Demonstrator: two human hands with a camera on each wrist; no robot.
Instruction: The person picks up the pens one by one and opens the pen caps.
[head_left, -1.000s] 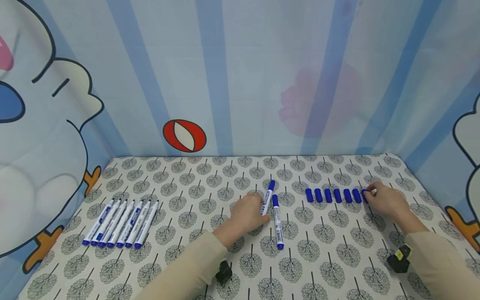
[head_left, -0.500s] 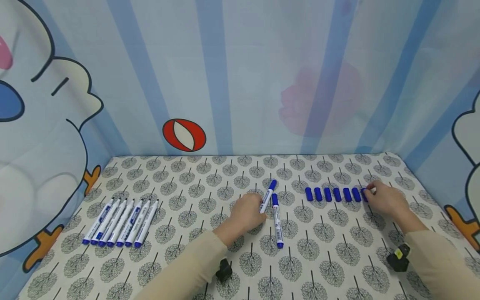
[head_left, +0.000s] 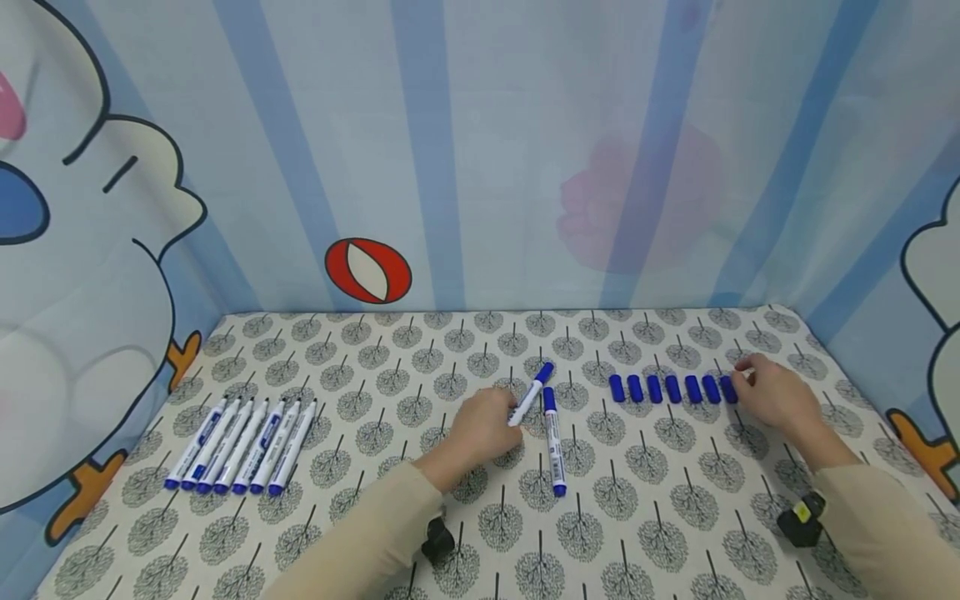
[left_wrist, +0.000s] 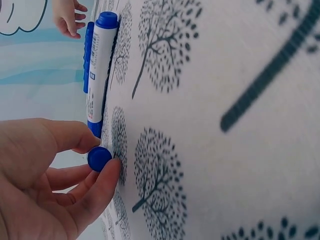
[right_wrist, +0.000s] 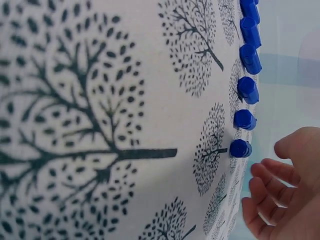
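Note:
My left hand (head_left: 486, 427) pinches a whiteboard marker (head_left: 531, 395) with a white barrel and blue cap near its lower end. The left wrist view shows that marker's blue end (left_wrist: 100, 159) between thumb and fingers. Just to its right lies a second capped marker (head_left: 555, 442). My right hand (head_left: 776, 398) hovers at the right end of a row of several blue caps. Its thumb and fingers are parted, holding nothing, and the rightmost cap (right_wrist: 240, 148) lies just beyond the fingertips in the right wrist view.
Several uncapped white markers (head_left: 240, 446) lie side by side at the left, tips pointing away. The tree-print tablecloth (head_left: 375, 517) runs back to a striped cartoon curtain (head_left: 510, 167). A dark wrist camera (head_left: 801, 521) sits under the right sleeve.
My left hand has drawn slightly left, and its marker has tilted further over to the right. My right hand has let go of the rightmost cap, leaving it in the row.

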